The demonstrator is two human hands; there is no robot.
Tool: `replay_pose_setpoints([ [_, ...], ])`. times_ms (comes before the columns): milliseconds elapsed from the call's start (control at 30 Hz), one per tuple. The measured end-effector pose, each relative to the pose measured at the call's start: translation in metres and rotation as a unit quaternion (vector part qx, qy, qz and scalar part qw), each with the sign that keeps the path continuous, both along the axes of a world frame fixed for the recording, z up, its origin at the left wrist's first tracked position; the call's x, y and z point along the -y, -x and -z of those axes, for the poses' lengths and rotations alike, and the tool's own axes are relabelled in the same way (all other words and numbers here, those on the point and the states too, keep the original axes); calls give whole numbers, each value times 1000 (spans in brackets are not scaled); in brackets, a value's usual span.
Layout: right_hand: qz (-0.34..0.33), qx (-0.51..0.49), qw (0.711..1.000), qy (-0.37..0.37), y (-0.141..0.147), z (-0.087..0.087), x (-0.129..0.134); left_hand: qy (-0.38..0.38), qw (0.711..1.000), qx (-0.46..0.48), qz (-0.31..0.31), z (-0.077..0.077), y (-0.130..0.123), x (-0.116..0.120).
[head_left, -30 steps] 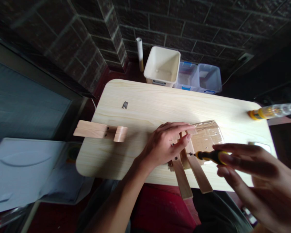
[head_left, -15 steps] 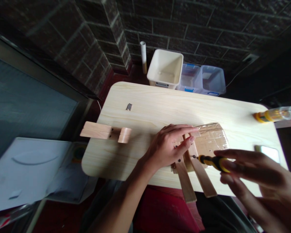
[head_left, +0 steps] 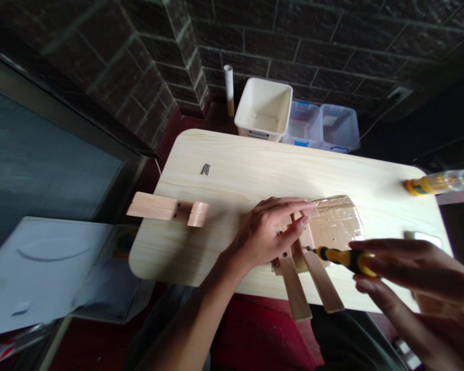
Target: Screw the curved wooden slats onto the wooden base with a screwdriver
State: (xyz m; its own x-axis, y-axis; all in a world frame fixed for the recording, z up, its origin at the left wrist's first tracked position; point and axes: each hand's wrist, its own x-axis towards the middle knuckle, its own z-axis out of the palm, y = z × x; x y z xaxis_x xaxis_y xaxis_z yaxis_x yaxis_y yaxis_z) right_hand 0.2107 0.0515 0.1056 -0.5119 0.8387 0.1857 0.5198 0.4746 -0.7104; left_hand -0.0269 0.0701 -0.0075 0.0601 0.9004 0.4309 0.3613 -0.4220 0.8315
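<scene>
My left hand (head_left: 268, 232) lies across two narrow wooden pieces and presses them onto a tape-wrapped cardboard box (head_left: 336, 226), thumb and fingers reaching over their upper ends. The right wooden piece (head_left: 325, 283) and the left wooden piece (head_left: 297, 296) extend past the table's front edge. Between the fingertips of my right hand (head_left: 406, 278) is a yellow-and-black screwdriver (head_left: 348, 259), held nearly level. Its tip meets a dark screw (head_left: 308, 249) in the right piece. Dark screw heads also show in the left piece.
On the pale table (head_left: 251, 159) are a small bunch of dark screws (head_left: 205, 169) and another wooden part (head_left: 166, 207) overhanging the left edge. A yellow tool with a clear body (head_left: 441, 182) and a phone-like object (head_left: 429, 238) are at right. Beyond stand a cream bin (head_left: 263, 105) and clear boxes (head_left: 339, 126).
My right hand's fingers have shifted slightly around the screwdriver handle, whose tip stays at the screw. The left hand keeps its place on the wood.
</scene>
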Motion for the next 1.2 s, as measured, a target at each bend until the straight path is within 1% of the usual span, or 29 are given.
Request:
replay_pose_setpoints([
  [100, -19, -22, 999, -26, 6, -2, 0, 1, 1000, -3, -7, 0, 0, 0],
  [233, 2, 18, 999, -32, 7, -9, 1, -1, 1000, -4, -7, 0, -1, -2],
  [267, -2, 29, 999, -38, 5, -10, -1, -2, 1000, -3, -7, 1, 0, -2],
  [300, -13, 36, 998, -49, 3, -11, -3, -2, 1000, -3, -6, 1, 0, -2],
  [367, -67, 44, 994, -73, -1, -11, -9, -2, 1000, -4, -3, 1, 0, -2],
  [433, -96, 41, 991, -85, -2, -9, -13, 0, 1000, -7, -1, 0, 0, -2],
  [500, -72, 33, 994, -80, -2, -7, -11, 0, 1000, -9, -2, 0, 1, -2],
  [567, -18, 27, 998, -46, -1, -4, -5, -2, 1000, -8, -1, 0, 1, -2],
  [600, -9, 16, 999, -35, -1, -3, -2, -3, 1000, -7, -1, 0, 1, -2],
  [667, -10, 8, 1000, -12, -2, -1, 2, -5, 1000, -5, 0, 0, 1, -2],
  [800, -18, -4, 1000, -20, 2, 0, -1, -3, 1000, -1, 0, 1, 0, -3],
  [933, 3, -23, 1000, -18, 8, -3, 0, -1, 1000, -1, 0, 0, 0, -2],
  [1067, 5, -15, 1000, -20, 7, -4, 3, -5, 1000, 2, 3, 0, 0, -2],
  [1200, -43, -35, 998, -34, 9, -4, -3, -5, 1000, 4, 4, -1, 0, -3],
])
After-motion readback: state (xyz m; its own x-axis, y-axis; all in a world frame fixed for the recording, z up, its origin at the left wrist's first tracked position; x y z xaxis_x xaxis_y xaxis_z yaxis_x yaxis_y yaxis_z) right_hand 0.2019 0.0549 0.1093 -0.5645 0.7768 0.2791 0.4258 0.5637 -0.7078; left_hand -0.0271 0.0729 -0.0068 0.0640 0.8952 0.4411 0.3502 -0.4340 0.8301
